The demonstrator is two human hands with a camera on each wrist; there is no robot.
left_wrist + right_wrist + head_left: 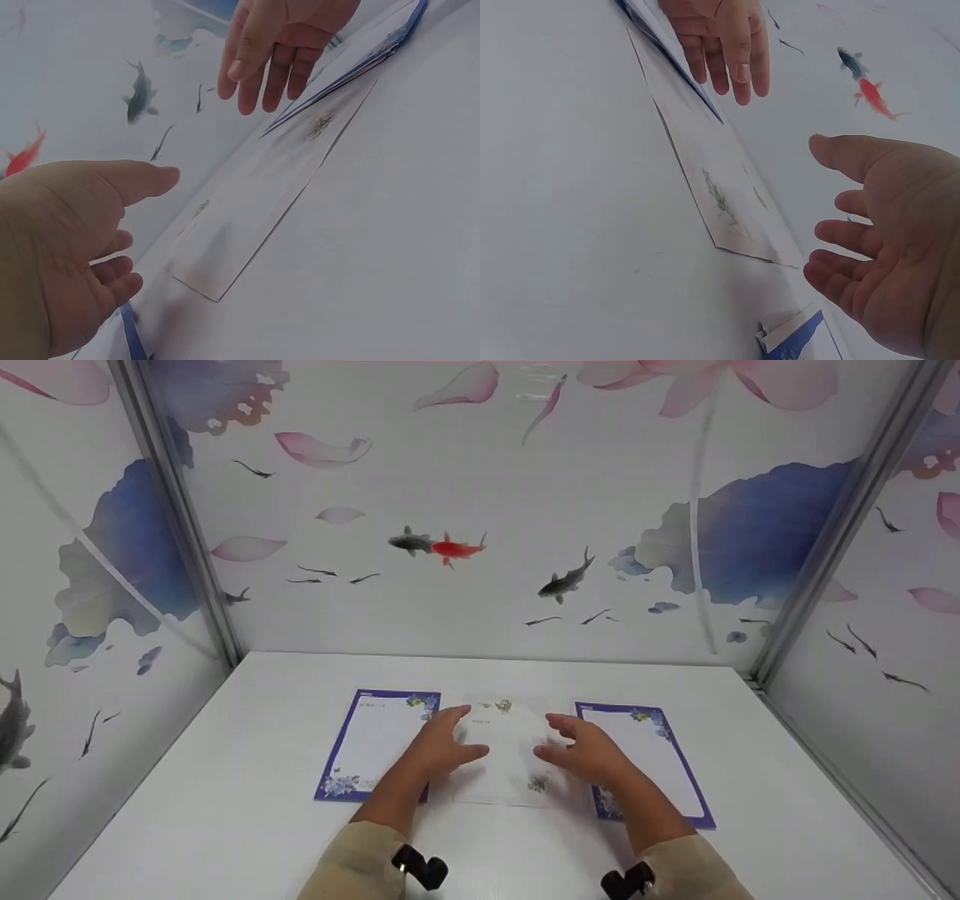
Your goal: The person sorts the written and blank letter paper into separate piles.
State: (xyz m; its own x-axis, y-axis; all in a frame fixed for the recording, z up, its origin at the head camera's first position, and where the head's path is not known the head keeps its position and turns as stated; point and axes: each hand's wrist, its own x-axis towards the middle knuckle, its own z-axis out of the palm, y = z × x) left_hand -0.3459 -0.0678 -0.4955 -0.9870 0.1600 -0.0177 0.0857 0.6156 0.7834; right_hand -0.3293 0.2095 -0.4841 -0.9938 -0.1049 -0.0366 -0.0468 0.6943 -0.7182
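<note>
A pale sheet of paper (502,757) with small floral prints lies flat on the white table, between two purple-bordered sheets. Above its left side hovers my left hand (444,742), fingers extended and thumb pointing inward. My right hand (585,746) mirrors it over the right side, thumb and fingers apart. Neither hand holds anything; both wrist views show air between the palms and the sheet. The left purple-bordered sheet (382,742) is partly covered by my left hand and forearm. My right forearm hides part of the right purple-bordered sheet (652,757).
The white table (247,780) meets printed panels with fish and petals at the back and both sides. Grey metal posts (176,510) stand at the back corners. Dark wrist-camera mounts (420,866) sit on the beige sleeves.
</note>
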